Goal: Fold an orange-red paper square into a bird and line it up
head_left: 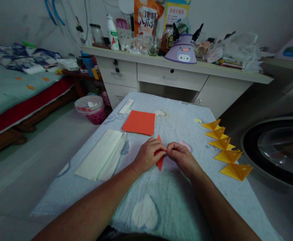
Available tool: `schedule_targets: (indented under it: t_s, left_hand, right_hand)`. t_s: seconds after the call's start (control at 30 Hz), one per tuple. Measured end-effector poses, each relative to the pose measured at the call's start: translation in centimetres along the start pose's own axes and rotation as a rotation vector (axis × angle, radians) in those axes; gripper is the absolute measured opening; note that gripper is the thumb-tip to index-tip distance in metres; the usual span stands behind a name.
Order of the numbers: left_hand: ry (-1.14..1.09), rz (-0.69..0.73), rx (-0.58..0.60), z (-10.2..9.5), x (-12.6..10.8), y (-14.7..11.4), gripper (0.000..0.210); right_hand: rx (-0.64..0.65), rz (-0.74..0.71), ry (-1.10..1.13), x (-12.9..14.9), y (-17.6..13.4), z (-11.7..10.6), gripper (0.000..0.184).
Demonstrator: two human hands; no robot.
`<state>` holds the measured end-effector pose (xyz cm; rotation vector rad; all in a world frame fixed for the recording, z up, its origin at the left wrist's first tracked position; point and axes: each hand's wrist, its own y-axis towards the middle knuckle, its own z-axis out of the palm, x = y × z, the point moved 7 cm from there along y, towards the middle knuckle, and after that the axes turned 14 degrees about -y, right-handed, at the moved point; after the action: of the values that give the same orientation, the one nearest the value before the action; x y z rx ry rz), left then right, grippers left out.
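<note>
Between my two hands is a folded piece of orange paper, its pointed ends sticking out above and below my left fingers. My left hand is closed on it, thumb and fingers pinching near its right side. From the right, my right hand pinches the small tip at that same side, fingertips almost touching those of the left. The hands partly cover the folded shape. Just beyond them lies a stack of square orange paper. Several folded yellow paper figures stand in a row along the table's right side.
A folded pale sheet and a small white box lie on the cloth-covered table. Behind stands a white desk crowded with bottles, jars and bags. A pink bin is at left, a washing machine at right.
</note>
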<state>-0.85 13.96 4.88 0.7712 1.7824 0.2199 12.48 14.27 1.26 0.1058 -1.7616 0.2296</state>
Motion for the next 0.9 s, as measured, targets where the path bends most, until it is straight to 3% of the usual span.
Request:
schedule_targets:
  t_s: [0.23, 0.5, 0.77, 0.9]
  left_hand:
    - [-0.006, 0.009, 0.002, 0.0, -0.1, 0.0, 0.009]
    - [-0.023, 0.009, 0.009, -0.1, -0.2, 0.0, 0.009]
    - [-0.035, 0.011, 0.016, -0.1, -0.1, -0.1, 0.01]
    - [-0.033, 0.003, 0.009, -0.2, -0.3, 0.0, 0.01]
  right_hand:
    - [-0.048, -0.056, -0.093, 0.2, -0.1, -0.4, 0.022]
    - [-0.071, -0.29, -0.407, 3.0, -0.3, -1.0, 0.02]
    - [-0.006, -0.212, -0.301, 2.1, -0.2, -0.6, 0.023]
    - [-0.045, -0.271, -0.383, 2.6, -0.4, -0.8, 0.02]
